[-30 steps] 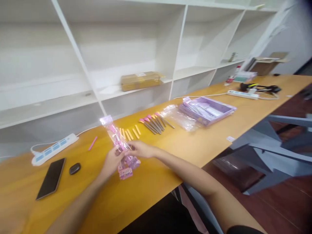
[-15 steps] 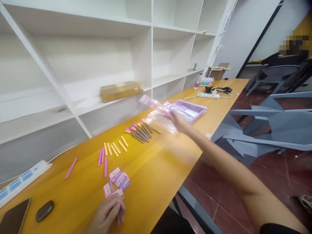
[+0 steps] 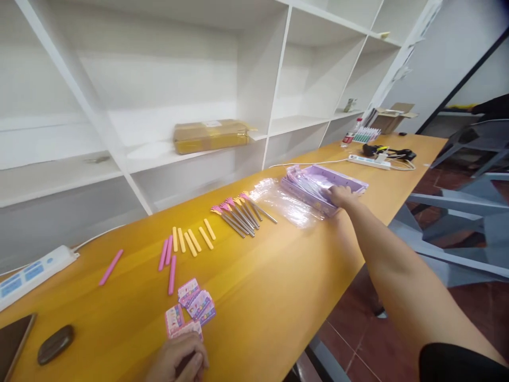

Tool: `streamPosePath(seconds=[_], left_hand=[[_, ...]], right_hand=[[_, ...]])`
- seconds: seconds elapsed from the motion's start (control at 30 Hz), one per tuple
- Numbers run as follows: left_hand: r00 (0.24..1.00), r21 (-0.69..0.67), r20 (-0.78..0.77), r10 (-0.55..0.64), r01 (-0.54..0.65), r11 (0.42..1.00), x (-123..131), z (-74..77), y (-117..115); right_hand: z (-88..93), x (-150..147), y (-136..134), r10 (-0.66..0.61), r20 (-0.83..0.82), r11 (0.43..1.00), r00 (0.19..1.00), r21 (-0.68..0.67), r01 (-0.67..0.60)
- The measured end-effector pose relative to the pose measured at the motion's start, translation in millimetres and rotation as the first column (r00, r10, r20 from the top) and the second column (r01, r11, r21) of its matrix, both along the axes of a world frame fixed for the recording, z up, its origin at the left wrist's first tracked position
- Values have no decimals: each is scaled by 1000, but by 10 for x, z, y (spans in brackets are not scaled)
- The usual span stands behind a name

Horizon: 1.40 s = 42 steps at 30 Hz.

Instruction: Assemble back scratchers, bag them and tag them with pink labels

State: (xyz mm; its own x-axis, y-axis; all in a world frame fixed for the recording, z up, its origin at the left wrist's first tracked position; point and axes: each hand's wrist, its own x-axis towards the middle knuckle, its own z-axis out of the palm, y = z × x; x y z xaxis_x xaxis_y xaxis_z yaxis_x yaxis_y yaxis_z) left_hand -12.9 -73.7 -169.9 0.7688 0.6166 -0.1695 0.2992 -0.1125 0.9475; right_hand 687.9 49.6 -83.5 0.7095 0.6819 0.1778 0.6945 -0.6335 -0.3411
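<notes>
My right hand reaches over the front edge of the lilac tray, its fingers closed around the end of a clear bagged item with a pink top. Clear plastic bags lie beside the tray. My left hand rests with curled fingers at the lower edge of the pink and purple cards; whether it grips one is hidden. Metal rods with pink and orange hand-shaped ends lie fanned out. Yellow sticks and pink sticks lie nearer.
A power strip, a dark oval object and a phone-like slab are at the left. Farther back are a bottle, another power strip and black cables. A taped box sits on the shelf.
My right hand has moved away and down to the tray, bringing the bagged item from above the plastic bags to the tray. The view has shifted; my left hand remains by the cards.
</notes>
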Motion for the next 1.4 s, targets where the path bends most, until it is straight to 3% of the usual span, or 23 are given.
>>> streamPosePath(seconds=[0.13,0.3,0.4,0.5,0.63,0.77,0.87,1.03,1.13,1.17,1.23,1.3,1.37,1.4], left_hand=[[1000,-55,6,-9,9,998,50,64,-17],[1000,-78,-23,-19,17,997,77,150,-30],[999,-53,-37,-22,20,998,70,177,-47],[999,-37,-34,-31,30,999,60,167,-62],[999,-32,-33,-25,23,999,63,95,-42],[1000,-39,-6,-17,17,999,62,50,11],[1000,-15,11,-22,22,1000,47,53,18],[999,-69,52,5,-2,998,31,33,-18],[983,-164,135,124,-101,981,-71,88,82],[965,-157,160,208,-183,970,-131,138,166],[891,48,216,399,-418,907,-263,280,418],[827,393,193,528,-558,731,-357,441,746],[798,639,82,596,-501,583,-369,559,1072],[767,692,7,641,-466,551,-347,589,1209]], right_hand=[[-63,-15,27,-27,84,999,996,-19,29],[285,-227,176,81,189,987,979,120,-105],[519,-541,330,190,230,960,954,159,-229],[581,-1042,449,314,251,932,916,103,-348],[252,-1846,550,490,217,871,844,-80,-484],[-203,-2393,626,511,221,859,831,-166,-484],[-377,-2533,608,472,237,881,849,-170,-442],[-538,-2497,563,462,223,885,858,-184,-428],[-641,-2461,598,455,197,887,868,-187,-422],[-672,-2452,614,451,183,888,874,-186,-420],[-719,-2434,641,447,147,889,882,-180,-421],[-746,-2418,648,450,110,888,886,-160,-431],[-757,-2404,634,448,79,891,890,-122,-438],[-759,-2396,621,447,67,893,892,-96,-440]])
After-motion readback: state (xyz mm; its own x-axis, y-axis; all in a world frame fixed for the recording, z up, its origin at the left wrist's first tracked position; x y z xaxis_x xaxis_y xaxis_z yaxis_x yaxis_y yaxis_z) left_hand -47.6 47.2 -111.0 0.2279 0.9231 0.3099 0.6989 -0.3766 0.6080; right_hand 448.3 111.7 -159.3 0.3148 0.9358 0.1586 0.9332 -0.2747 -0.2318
